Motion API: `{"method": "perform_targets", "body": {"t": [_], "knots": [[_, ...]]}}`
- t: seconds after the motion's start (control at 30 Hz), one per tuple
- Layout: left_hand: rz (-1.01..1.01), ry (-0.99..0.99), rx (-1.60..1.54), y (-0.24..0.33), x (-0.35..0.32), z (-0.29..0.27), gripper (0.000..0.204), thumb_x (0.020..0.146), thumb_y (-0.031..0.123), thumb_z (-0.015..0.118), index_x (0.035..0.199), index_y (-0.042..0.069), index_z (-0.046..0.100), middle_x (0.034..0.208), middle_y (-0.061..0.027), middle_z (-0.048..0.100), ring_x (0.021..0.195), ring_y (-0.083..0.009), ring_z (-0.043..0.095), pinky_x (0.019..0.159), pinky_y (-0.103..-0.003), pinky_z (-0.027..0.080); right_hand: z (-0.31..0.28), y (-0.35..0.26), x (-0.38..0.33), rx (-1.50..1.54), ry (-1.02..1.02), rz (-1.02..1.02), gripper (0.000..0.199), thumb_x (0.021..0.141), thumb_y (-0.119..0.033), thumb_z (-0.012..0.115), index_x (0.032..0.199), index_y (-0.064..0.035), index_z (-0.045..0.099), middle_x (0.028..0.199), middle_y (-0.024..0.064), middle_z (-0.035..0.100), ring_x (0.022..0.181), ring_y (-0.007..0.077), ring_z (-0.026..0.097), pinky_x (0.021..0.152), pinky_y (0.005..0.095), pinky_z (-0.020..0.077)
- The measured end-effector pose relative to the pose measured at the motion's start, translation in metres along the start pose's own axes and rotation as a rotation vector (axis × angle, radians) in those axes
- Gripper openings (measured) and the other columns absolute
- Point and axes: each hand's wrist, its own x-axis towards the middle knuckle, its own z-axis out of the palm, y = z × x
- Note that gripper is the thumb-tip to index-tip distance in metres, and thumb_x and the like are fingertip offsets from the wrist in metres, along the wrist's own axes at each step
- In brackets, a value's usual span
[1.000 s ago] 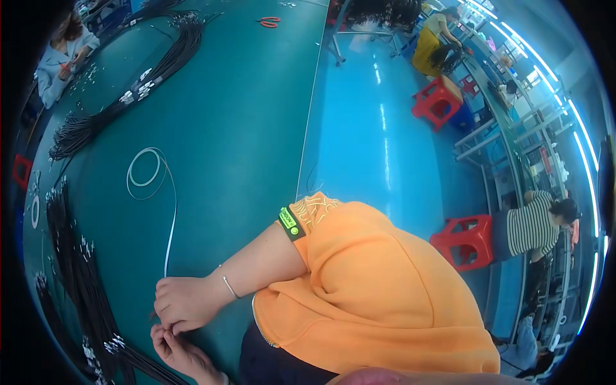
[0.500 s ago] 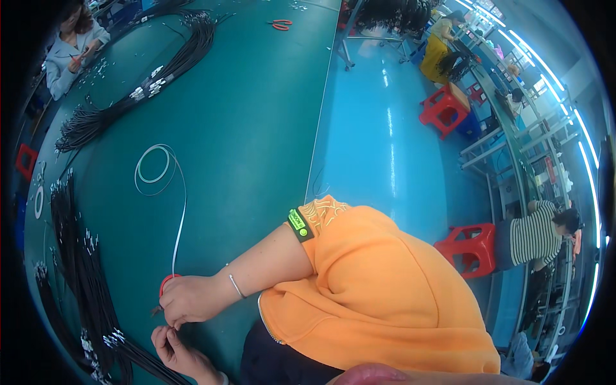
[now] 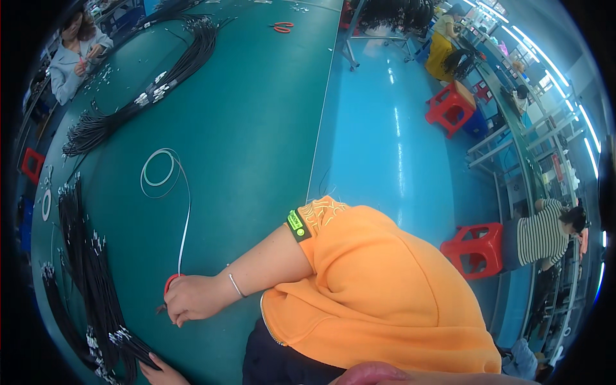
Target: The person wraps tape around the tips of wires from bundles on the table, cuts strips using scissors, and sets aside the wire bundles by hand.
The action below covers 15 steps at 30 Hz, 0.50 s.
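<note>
left hand [image 3: 163, 374] now at cables [image 3: 137, 347] — axis down-right

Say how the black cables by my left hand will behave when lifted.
The black cables will probably sag, being long and thin. Lifted together, they may feel heavy, since many strands lie packed side by side. Their white tips sit at uneven levels, so some could snag or slip loose.
</note>
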Motion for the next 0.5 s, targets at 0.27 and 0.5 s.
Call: {"method": "perform_targets", "body": {"t": [0.27,0.5], "knots": [[0.063,-0.105,-0.012,-0.004,0.004,-0.007,0.036,0.087,0.020,0.054,0.111,-0.007,0.054,0.107,-0.0289,0.055,0.096,-0.0422,0.054,0.086,-0.045,0.042,-0.003,0.000,0.004,0.007,-0.027,0.060,0.008,0.073,-0.017,0.068,0.073,-0.0099,0.064,0.073,0.0025,0.058,0.072,0.0222,0.057,0.066,0.0355,0.0440],[0.081,-0.048,-0.185,0.005,0.000,-0.009,0.030,0.086,0.016,0.055,0.106,-0.007,0.057,0.101,-0.0273,0.057,0.092,-0.0419,0.055,0.084,-0.045,0.043,-0.006,-0.002,0.007,0.000,-0.049,0.091,0.008,0.074,-0.017,0.067,0.074,-0.0098,0.064,0.074,0.0036,0.058,0.072,0.0229,0.057,0.065,0.0356,0.0449]]}}
